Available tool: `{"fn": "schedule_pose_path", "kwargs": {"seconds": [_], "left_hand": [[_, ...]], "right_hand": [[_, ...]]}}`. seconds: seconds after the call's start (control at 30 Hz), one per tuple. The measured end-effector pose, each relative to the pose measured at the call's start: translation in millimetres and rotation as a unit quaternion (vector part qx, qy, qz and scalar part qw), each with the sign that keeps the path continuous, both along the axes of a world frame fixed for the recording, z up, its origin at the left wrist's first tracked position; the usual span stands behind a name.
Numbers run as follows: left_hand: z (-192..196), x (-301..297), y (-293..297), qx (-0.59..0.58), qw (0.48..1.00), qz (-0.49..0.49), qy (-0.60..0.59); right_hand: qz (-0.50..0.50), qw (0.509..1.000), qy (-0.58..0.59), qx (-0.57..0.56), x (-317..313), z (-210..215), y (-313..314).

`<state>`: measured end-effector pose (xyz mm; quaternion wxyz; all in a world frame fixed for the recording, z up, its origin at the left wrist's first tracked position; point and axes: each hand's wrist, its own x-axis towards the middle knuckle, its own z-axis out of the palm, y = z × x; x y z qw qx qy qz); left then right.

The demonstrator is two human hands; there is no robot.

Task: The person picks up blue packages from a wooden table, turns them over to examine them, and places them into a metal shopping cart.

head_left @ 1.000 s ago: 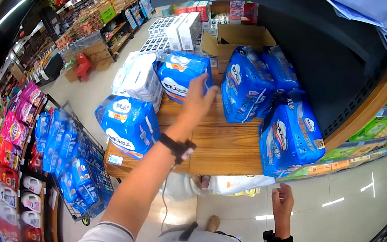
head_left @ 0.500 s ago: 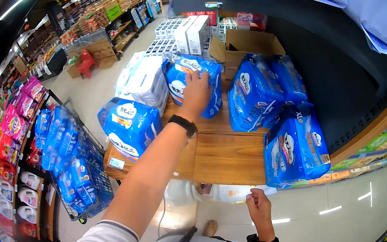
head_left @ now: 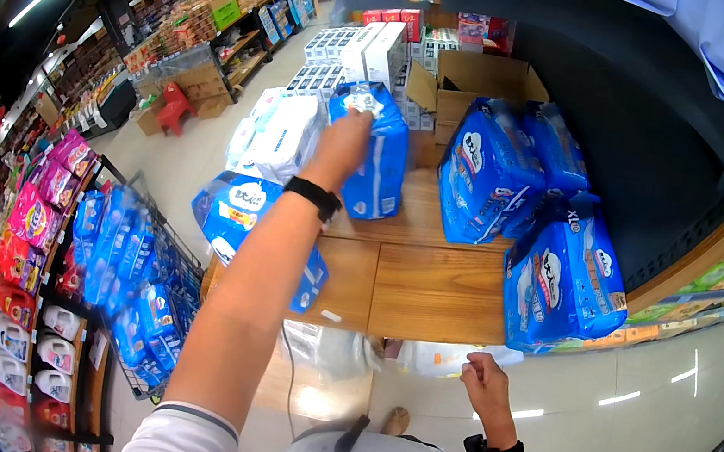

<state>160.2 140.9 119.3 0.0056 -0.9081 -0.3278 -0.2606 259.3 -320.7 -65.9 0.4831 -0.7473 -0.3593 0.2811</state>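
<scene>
My left hand (head_left: 343, 144) reaches forward and grips the top of a blue plastic pack (head_left: 376, 158) that stands upright on the wooden platform (head_left: 428, 283). A black band sits on that wrist. My right hand (head_left: 485, 387) hangs low by my hip, fingers loosely curled, holding nothing, near the platform's front edge. A white pack (head_left: 280, 137) stands just left of the held one. Another blue pack (head_left: 238, 212) lies at the platform's left corner under my forearm.
Two big blue packs (head_left: 489, 172) and a third (head_left: 564, 280) stand on the right of the platform. Cardboard boxes (head_left: 473, 79) and white cartons (head_left: 360, 48) are stacked behind. A wire rack of blue pouches (head_left: 125, 275) and detergent shelves (head_left: 35, 224) line the left aisle.
My left hand has closed on the top of the blue pack and tipped it upright. My right hand has drifted left and lower beside my hip.
</scene>
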Motion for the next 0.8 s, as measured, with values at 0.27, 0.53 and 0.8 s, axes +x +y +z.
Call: {"fn": "schedule_pose_path", "kwargs": {"seconds": [0.27, 0.53, 0.8], "left_hand": [[22.9, -35.6, 1.6, -0.013, 0.981, 0.047, 0.19], [76.0, -67.4, -42.7, -0.074, 0.989, -0.058, 0.114], [97.4, -191.3, -176.9, -0.095, 0.978, -0.062, -0.178]], "right_hand": [[0.056, 0.998, 0.021, -0.015, -11.6, 10.8, 16.5], [0.088, 0.996, 0.012, 0.0, -22.2, 13.5, 37.4], [0.143, 0.986, 0.081, -0.001, -53.3, -10.4, 57.3]]}}
